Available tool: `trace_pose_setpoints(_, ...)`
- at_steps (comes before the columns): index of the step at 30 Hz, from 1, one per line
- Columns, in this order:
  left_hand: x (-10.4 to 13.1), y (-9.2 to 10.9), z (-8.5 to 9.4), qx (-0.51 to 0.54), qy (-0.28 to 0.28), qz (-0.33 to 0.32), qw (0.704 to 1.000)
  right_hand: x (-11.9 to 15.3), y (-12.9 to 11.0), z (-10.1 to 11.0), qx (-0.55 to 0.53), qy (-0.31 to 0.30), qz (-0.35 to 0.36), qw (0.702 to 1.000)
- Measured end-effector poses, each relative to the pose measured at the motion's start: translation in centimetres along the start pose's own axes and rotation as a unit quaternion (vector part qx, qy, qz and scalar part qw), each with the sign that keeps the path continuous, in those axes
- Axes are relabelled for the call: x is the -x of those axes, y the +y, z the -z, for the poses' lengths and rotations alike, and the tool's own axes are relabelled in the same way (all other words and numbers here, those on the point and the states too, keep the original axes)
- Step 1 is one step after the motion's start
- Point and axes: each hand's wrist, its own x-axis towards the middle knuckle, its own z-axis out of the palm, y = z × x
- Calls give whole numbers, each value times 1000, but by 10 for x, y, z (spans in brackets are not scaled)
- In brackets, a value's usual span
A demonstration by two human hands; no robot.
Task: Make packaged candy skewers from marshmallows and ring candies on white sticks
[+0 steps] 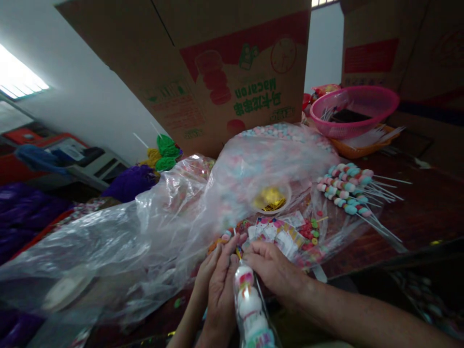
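A marshmallow skewer (250,304) in a clear sleeve points toward me, its white stick at the far end. Around the sleeve's gathered neck is a shiny gold-coloured tie (238,252). My left hand (224,282) lies along the neck from the left, fingers closed against it. From the right, my right hand (270,266) pinches the same neck with curled fingers. Another forearm (195,299) shows just left of my left hand; whose it is, I cannot tell. Beyond the hands are printed cards (279,234) and small red and green candies (311,232).
A large clear bag of pastel marshmallows (268,159) covers the table's middle. Near it are a tub of gold ties (271,199) and stacked marshmallow skewers (344,186). A pink basket (355,128) stands at back right, before tall cardboard boxes (232,63).
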Motion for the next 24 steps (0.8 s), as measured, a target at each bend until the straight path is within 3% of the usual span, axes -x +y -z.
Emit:
trace_pose_setpoints(3, -4, 4, 0, -104, 28, -91, 990, -2, 2, 4, -144, -17, -74, 987)
trace_pose_setpoints(6, -8, 8, 8, -175, 50, -183, 966, -6, 9, 10, -184, -25, -98, 978)
trace_pose_setpoints(8, -9, 11, 13, -159, 11, -247, 956, -5, 13, 13, -199, -38, -109, 973)
trace_pose_setpoints(10, -6, 11, 13, -82, -69, -263, 959, -2, 13, 16, -212, -63, -124, 967)
trace_pose_setpoints(12, -1, 7, 8, 23, -118, -199, 973, 4, 9, 18, -222, -106, -148, 958)
trace_pose_setpoints(15, 9, 2, -9, 187, -110, -34, 975, 10, 6, 19, -198, -139, -134, 961)
trace_pose_setpoints(19, 9, 12, -30, 404, -133, 137, 894, 8, 16, 22, -80, -82, -117, 987)
trace_pose_setpoints(21, 5, 19, -34, 471, -108, 181, 856, 5, 23, 26, 42, -60, -106, 992)
trace_pose_setpoints(22, 2, 21, -35, 480, -79, 191, 853, 5, 25, 29, 109, -44, -84, 990)
trace_pose_setpoints(24, -1, 23, -37, 436, 2, 186, 880, 7, 26, 35, 223, 18, 13, 974)
